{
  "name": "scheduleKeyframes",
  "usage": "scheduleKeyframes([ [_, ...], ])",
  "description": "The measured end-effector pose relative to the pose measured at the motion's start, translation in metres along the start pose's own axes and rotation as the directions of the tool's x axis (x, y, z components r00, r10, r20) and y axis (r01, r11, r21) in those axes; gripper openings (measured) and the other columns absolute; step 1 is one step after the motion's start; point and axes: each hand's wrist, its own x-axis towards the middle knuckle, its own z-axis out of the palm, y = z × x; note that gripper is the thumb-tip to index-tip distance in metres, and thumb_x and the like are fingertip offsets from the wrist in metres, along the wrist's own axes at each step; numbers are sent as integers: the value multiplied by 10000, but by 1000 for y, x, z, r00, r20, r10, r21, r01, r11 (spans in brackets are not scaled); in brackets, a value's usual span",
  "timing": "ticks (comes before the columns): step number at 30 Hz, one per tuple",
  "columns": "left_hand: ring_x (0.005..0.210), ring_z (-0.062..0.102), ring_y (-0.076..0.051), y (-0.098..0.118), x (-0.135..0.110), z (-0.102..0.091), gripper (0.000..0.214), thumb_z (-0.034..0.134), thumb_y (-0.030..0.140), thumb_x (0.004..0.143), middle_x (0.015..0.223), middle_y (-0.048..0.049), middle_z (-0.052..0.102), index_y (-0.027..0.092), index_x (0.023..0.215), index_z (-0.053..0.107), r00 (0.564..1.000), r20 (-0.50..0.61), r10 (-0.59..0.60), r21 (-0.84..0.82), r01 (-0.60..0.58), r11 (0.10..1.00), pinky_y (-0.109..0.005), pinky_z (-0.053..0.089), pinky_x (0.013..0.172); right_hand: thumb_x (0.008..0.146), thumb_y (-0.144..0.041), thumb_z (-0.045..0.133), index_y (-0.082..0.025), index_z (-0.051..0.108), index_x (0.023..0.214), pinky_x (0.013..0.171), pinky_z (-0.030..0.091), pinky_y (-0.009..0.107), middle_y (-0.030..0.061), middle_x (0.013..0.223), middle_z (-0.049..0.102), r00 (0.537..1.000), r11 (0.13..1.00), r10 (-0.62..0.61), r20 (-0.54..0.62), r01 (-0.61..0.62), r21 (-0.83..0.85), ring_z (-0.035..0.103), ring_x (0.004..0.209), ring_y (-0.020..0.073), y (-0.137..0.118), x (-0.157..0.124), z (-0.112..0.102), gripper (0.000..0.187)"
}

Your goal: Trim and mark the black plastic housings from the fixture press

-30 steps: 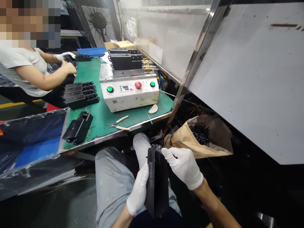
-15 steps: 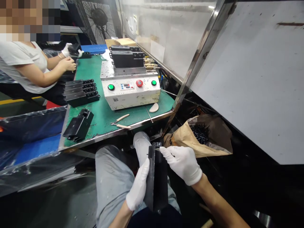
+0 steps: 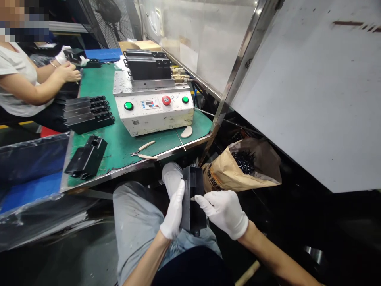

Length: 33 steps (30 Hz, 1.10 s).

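Note:
Over my lap I hold a black rectangular plastic part point(image 3: 193, 198) upright. My left hand point(image 3: 173, 212), in a white glove, grips its left side. My right hand point(image 3: 224, 212), also gloved, touches its right face with pinched fingertips; I cannot make out whether something small is between them. An open brown paper bag point(image 3: 229, 174) full of small black screws point(image 3: 242, 161) lies just beyond my right hand, under the table edge.
A green-topped table point(image 3: 119, 145) carries a white control box point(image 3: 154, 109) with green and red buttons, stacked black parts point(image 3: 86, 113), one loose black part point(image 3: 86, 157) and pliers point(image 3: 144, 153). Another person point(image 3: 26, 83) works at the far left. A slanted white panel point(image 3: 306, 91) is on the right.
I have raised and turned the black part so its recessed face shows. My right hand slid from its top end down to its right side. The view shifted right.

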Motion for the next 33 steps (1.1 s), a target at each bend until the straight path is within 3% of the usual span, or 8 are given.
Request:
scheduleKeyframes([
  [4, 1554, 379, -252, 7, 5, 14, 527, 622, 634, 892, 1497, -41, 641, 244, 1220, 754, 992, 59, -109, -46, 111, 993, -446, 204, 1350, 1079, -404, 525, -202, 689, 620, 552, 191, 349, 9, 547, 645, 1000, 1000, -5, 7, 6, -14, 550, 519, 115, 1, -10, -2, 527],
  [8, 1607, 240, -195, 8, 10, 23, 487, 645, 617, 888, 1531, 17, 607, 254, 1191, 764, 992, 91, -85, -66, 91, 994, -358, 102, 1362, 1080, -421, 516, -196, 642, 558, 550, 209, 343, 8, 515, 636, 1000, 1000, 15, 6, -15, 9, 549, 486, 110, 2, -11, -11, 583],
  [12, 1589, 304, -221, 3, 18, 29, 541, 628, 660, 878, 1481, 2, 657, 256, 1219, 748, 983, 137, -124, -85, 136, 987, -387, 163, 1362, 1067, -457, 512, -200, 641, 541, 540, 204, 335, 13, 519, 650, 995, 997, 48, 82, -52, 55, 549, 477, 105, 4, -18, -22, 600],
  [16, 1599, 280, -201, -5, 30, 34, 618, 643, 655, 872, 1600, 32, 537, 302, 1379, 629, 1000, -28, -2, -43, 1, 999, -382, 162, 1357, 1064, -448, 507, -202, 658, 579, 533, 259, 309, 16, 541, 657, 979, 971, 185, 83, -195, 136, 561, 487, 108, 10, -36, -22, 565],
  [19, 1552, 392, -222, -11, 37, 38, 635, 602, 633, 913, 1579, -12, 570, 278, 1437, 561, 976, -146, 164, 18, -163, 986, -385, 286, 1320, 1093, -439, 433, -209, 662, 611, 525, 330, 279, 16, 543, 642, 867, 835, 497, 42, -491, 248, 560, 484, 116, 13, -49, -15, 581],
  [22, 1468, 511, -257, -15, 36, 41, 615, 519, 632, 958, 1465, -71, 668, 210, 1402, 581, 956, -142, 256, 72, -248, 966, -382, 403, 1248, 1069, -506, 473, -215, 655, 608, 535, 376, 269, 18, 563, 655, 742, 680, 665, 83, -648, 342, 599, 514, 133, 11, -55, -6, 576],
  [26, 1477, 497, -255, -18, 32, 43, 610, 462, 633, 981, 1506, -78, 630, 208, 1403, 576, 931, -161, 328, 118, -312, 943, -370, 393, 1251, 1068, -519, 462, -215, 667, 627, 575, 413, 266, 24, 603, 685, 698, 608, 702, 139, -690, 392, 639, 553, 144, 2, -56, 3, 574],
  [33, 1578, 334, -204, -26, 34, 35, 668, 450, 658, 975, 1624, -83, 506, 209, 1464, 518, 888, -222, 402, 225, -355, 907, -359, 224, 1330, 1049, -590, 450, -207, 639, 584, 567, 419, 265, 29, 561, 653, 635, 511, 754, 171, -729, 456, 621, 547, 151, -13, -54, 11, 631],
])
